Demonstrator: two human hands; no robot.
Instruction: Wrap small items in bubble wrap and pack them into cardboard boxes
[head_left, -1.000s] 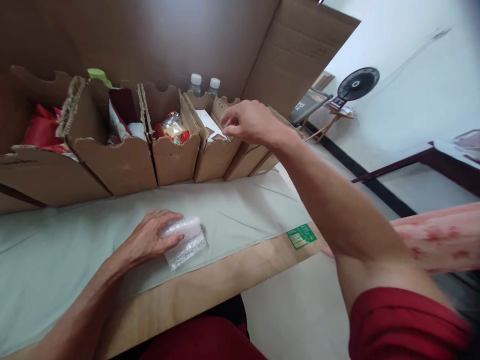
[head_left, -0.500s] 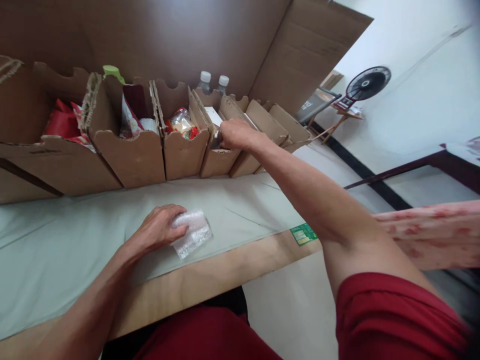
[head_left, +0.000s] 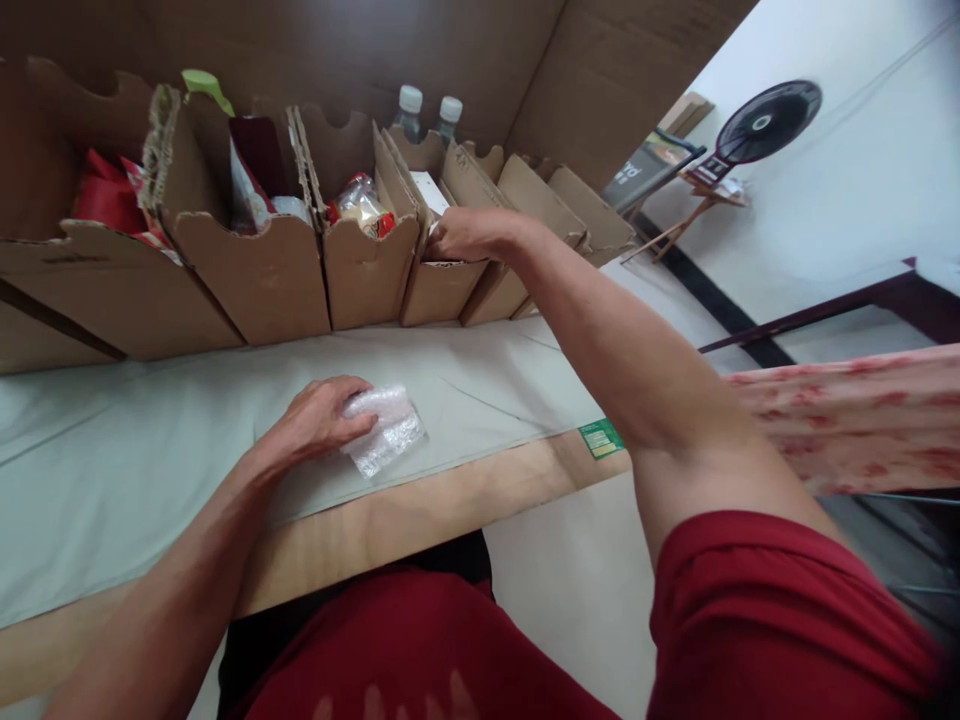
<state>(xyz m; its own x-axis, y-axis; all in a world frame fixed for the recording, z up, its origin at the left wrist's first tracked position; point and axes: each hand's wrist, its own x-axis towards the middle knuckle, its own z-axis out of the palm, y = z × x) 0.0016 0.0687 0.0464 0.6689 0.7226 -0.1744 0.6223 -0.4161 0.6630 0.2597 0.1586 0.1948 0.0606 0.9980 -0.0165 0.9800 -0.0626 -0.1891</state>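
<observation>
At twelve o'clock in my view, my right hand (head_left: 469, 235) reaches down into a narrow, open-topped brown cardboard box (head_left: 442, 290), where a flat white card-like piece (head_left: 429, 192) shows at about eleven o'clock from my knuckles. To do this reach well, I should judge by touch as much as by eye: go in with slim, straight fingers, feel for an edge, and clear the cut front wall on the way out so that the box does not tip or drag. A gentle touch seems wise too, since thin cardboard gives easily. My fingertips are down behind that wall, so I cannot tell whether they are apart, together or clamped on anything. My left hand (head_left: 319, 415) lies lower, toward eight o'clock, loosely closed over the near end of a small, clear, rectangular piece of bubble wrap (head_left: 394, 430), thumb across its top and fingers curled at the far edge. The wrap rests at three o'clock from that hand, on the surface covered in pale green cloth (head_left: 465, 370). Light pressure should be enough there; squeezing harder could crush the bubbles.
</observation>
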